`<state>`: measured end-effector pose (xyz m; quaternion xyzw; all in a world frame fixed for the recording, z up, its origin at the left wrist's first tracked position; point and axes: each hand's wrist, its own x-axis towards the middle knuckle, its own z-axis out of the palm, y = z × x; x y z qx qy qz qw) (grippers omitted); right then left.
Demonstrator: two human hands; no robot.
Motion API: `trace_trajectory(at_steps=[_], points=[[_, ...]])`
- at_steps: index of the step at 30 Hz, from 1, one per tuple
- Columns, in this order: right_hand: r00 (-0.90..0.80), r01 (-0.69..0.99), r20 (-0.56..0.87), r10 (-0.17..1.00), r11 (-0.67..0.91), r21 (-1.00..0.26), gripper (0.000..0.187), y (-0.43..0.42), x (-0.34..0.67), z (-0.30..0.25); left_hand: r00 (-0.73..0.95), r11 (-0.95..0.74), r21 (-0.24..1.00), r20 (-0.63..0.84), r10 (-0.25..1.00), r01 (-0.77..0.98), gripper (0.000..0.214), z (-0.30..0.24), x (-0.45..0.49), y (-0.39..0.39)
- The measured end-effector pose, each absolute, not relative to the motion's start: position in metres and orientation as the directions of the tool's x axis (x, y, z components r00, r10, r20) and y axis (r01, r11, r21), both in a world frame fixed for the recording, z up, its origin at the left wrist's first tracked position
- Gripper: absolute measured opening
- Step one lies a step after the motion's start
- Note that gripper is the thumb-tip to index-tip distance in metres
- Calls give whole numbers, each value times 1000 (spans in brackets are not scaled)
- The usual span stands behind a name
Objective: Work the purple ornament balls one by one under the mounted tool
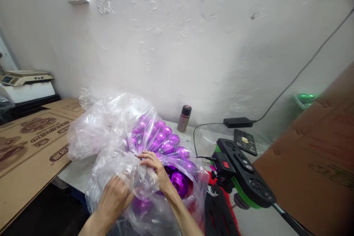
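A large clear plastic bag (110, 125) bunches up on the table in front of me. Rows of shiny purple balls (163, 142) show through its film, and a faceted purple ball (179, 183) shows more sharply near my right wrist. My left hand (116, 194) is closed in a fist on the crumpled film at the near side. Just beyond it, my right hand (155, 167) grips the gathered part of the bag, its fingers bent over the folds. The fingertips of both hands are partly hidden by film.
Printed cardboard (24, 177) lies at the left, with a scale (26, 77) behind it. A bottle (184, 118) stands near the wall. To the right are a black-and-green device (245, 173), a power adapter (239, 122), a dark phone-like slab (245, 142) and a cardboard box (312, 162).
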<state>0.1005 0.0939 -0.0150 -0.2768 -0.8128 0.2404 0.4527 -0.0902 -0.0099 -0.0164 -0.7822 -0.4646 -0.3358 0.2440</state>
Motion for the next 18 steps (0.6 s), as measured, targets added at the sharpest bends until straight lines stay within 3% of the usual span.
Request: trace_trajectory(at_steps=[5,8,12,15,18], points=[[-576,236,632,518,846,-478,42,65,110,-32,209,-482,-22,918,337,876,15,14,-87,-55],[-642,226,576,506,843,-488,54,60,110,-32,40,-281,108,881,472,954,30,12,-84,-38],[-599,237,510,617,745,-623,56,73,110,-27,-44,-102,159,719,694,982,59,-30,-82,-11],[-522,304,482,703,682,-665,51,86,106,-24,-79,-64,182,681,728,981,66,-64,-86,-10],[-536,337,458,709,678,-653,45,91,95,-24,-80,-67,174,717,693,982,64,-81,-89,-18]])
